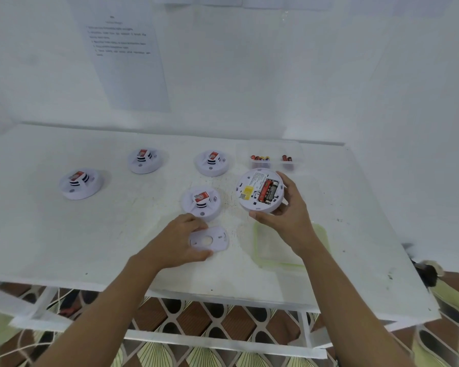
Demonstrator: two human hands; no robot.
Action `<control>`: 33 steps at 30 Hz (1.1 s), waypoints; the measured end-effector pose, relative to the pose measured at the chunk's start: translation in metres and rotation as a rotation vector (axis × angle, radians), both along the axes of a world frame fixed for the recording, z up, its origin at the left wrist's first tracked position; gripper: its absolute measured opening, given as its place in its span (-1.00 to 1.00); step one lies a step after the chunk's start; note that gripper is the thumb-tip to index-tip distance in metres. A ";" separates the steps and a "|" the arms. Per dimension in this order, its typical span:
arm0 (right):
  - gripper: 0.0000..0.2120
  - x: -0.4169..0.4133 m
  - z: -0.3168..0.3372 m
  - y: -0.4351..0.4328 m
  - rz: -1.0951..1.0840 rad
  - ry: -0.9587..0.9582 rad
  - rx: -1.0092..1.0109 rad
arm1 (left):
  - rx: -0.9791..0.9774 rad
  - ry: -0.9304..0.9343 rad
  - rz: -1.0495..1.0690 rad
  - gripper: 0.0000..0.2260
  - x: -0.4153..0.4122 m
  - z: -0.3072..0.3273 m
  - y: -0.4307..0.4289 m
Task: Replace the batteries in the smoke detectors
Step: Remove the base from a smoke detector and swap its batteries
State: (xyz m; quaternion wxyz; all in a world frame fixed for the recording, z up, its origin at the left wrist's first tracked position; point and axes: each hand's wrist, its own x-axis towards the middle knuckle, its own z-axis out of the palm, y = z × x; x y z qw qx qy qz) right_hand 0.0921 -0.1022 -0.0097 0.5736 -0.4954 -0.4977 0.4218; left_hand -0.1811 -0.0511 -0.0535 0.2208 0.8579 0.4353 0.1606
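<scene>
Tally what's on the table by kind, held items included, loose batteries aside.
detector: 5, one in right hand
back plate: 1
battery tray: 1
green-rimmed lid: 1
total: 8

No text was legible. Paper sheet on the wall carried a heading and several printed lines, too blurred to read. Each of the four closed smoke detectors on the desk bore a red label with a white round mark, plus a small black wave sign on the housing. The opened detector showed a yellow sticker and a fine-print label. Its batteries had print, and all of it was unreadable.
</scene>
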 end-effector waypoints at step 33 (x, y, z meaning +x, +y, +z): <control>-0.88 0.045 0.019 -0.018 -0.046 0.171 -0.016 | -0.745 -0.881 0.181 -0.57 0.125 0.088 -0.016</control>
